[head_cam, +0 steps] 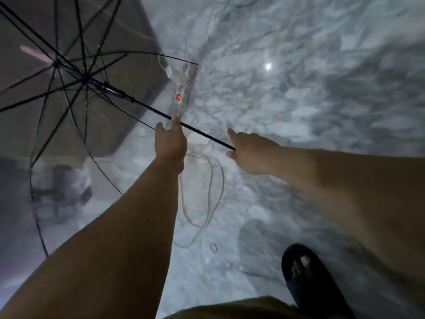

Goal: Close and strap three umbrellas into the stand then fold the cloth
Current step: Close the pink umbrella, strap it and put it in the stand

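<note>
Head view shows your left hand (pixel 170 143) reaching forward, its thumb and forefinger spread and touching the thin black shaft (pixel 202 134) of the umbrella (pixel 76 93); you cannot tell from here whether the other fingers close round it. Your right hand (pixel 249 151) has the shaft's near end, fingers curled about it with the forefinger pointing forward. From the hands the shaft runs toward ten o'clock to the hub, where the black ribs fan out under a clear canopy that stands open and fills the left of the view. Just beyond your left hand, at twelve o'clock, a power strip (pixel 182 93) with a red lit switch lies on the marbled floor (pixel 299 88). Its pale cable (pixel 207 196) loops back toward you between your arms. At five o'clock, your foot sits in a dark slipper (pixel 305 279). The picture is blurred throughout.
</note>
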